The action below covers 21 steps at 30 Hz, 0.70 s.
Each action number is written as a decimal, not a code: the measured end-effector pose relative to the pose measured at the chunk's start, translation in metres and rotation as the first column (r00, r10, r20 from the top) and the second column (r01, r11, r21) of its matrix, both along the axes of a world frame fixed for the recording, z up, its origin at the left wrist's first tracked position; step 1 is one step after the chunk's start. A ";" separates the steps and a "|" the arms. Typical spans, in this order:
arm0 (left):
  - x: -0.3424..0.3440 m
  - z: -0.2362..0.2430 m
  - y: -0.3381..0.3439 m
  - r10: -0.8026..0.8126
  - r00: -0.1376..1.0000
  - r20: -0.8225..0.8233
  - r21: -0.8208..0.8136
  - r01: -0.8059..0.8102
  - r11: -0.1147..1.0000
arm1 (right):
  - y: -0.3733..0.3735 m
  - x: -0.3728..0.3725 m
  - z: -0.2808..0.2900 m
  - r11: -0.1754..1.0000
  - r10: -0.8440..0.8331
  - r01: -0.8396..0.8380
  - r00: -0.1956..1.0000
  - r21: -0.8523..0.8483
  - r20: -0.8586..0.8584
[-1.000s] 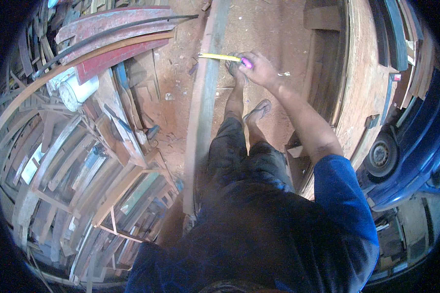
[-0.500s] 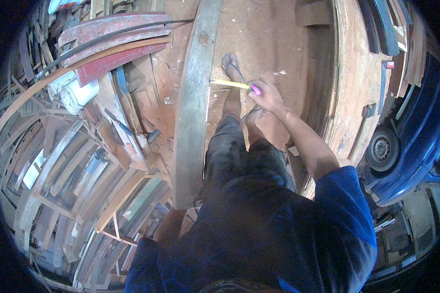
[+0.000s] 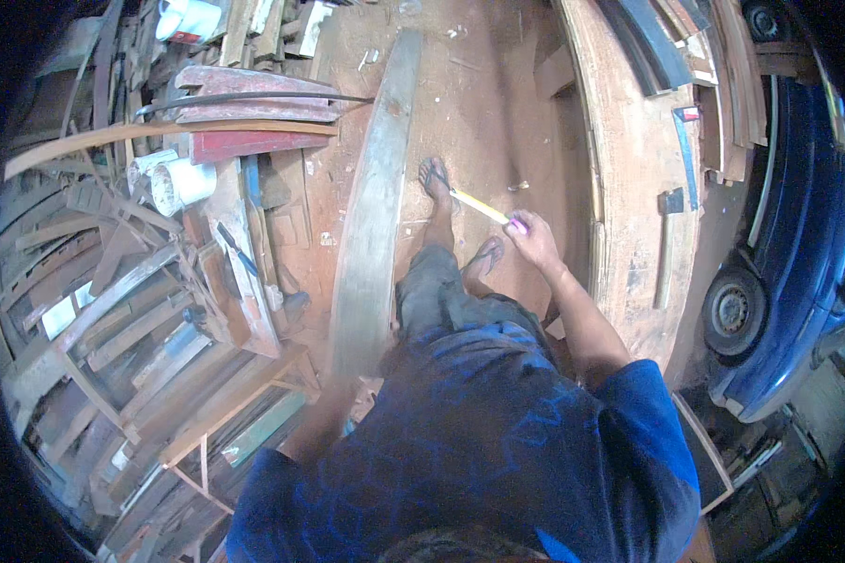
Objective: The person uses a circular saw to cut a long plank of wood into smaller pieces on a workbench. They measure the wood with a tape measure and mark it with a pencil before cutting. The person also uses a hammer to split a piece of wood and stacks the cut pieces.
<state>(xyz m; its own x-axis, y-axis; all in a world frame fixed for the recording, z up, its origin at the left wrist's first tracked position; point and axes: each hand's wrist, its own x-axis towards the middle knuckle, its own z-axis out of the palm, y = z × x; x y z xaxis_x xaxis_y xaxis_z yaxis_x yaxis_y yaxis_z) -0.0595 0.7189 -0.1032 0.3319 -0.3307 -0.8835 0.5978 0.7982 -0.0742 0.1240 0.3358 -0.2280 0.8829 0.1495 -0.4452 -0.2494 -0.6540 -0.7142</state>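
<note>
My right hand [image 3: 532, 242] is closed around a small pink-purple tape measure [image 3: 517, 225]. A short length of yellow tape [image 3: 482, 205] sticks out to the left, its free end over my sandalled foot and apart from the board. The long grey wooden board [image 3: 371, 206] runs lengthwise left of my legs, its far end narrow and its near end at my left side. There my left hand [image 3: 345, 392] grips the board's near end; its fingers are blurred and mostly hidden.
Stacked timber and wooden frames [image 3: 160, 375] crowd the left, with white buckets [image 3: 183, 185] and red painted pieces [image 3: 253, 143] farther up. Along the right lies a thick wooden slab [image 3: 634, 188], with a blue car [image 3: 798, 253] beyond it. Scraps dot the brown floor [image 3: 483, 103].
The yellow tape's end has come away from the board's edge, and less tape shows. My right hand has drawn back toward me and to the right. The view has shifted, revealing the board's far end.
</note>
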 end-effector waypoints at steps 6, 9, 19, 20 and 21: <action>0.022 0.052 -0.056 0.207 0.959 0.192 -0.208 -0.166 0.964 | -0.054 -0.075 0.018 0.992 -0.118 0.117 0.992 0.047 0.038; 0.030 0.078 -0.077 0.137 0.920 0.368 -0.247 -0.045 0.968 | -0.082 -0.117 0.025 0.986 -0.166 0.166 0.986 0.022 0.012; 0.046 0.080 -0.164 0.266 0.781 0.565 -0.458 0.029 0.889 | -0.132 -0.218 0.038 0.941 -0.335 0.337 0.940 0.020 -0.063; 0.050 0.078 -0.167 0.255 0.790 0.557 -0.443 0.024 0.896 | -0.136 -0.226 0.032 0.934 -0.356 0.357 0.933 0.027 -0.050; 0.055 0.080 -0.172 0.238 0.803 0.546 -0.430 0.025 0.902 | -0.141 -0.237 0.026 0.922 -0.384 0.385 0.923 0.032 -0.039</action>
<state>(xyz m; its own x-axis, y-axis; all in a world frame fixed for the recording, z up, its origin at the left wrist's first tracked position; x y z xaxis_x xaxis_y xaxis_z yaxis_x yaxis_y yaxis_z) -0.0041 0.5473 -0.0232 0.7841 -0.5368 -0.3116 0.5444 0.8359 -0.0702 -0.1126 0.1949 -0.2018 0.8615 -0.1811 -0.4743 -0.4989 -0.4754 -0.7246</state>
